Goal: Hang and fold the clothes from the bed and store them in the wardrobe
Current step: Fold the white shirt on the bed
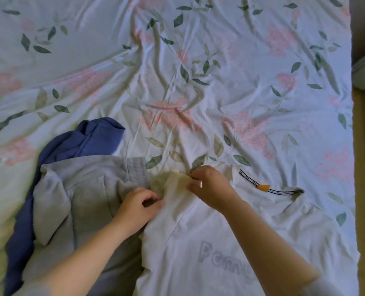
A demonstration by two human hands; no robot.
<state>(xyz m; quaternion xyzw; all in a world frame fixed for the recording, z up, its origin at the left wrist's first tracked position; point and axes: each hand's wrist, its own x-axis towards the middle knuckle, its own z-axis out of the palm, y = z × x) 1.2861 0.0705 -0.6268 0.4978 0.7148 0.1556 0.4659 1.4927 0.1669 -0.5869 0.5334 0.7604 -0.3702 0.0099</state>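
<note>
— Where's the white T-shirt (198, 227)?

— Flat on the bed (177, 71), at its near edge and toward the right side. The collar points to the far edge and the printed letters face up (an orange tag (262, 187) sits in the neck).

— And the hands?

— The right grip (211, 186) has thumb and fingers closed in a pinch on the shirt's bunched sleeve. The left grip (136, 207), fingers curled, pinches the fabric's edge just beside it, where it meets the grey garment (87, 189).

— Anything else?

— A blue garment (96, 137) lies partly under the grey one, toward the left edge.
</note>
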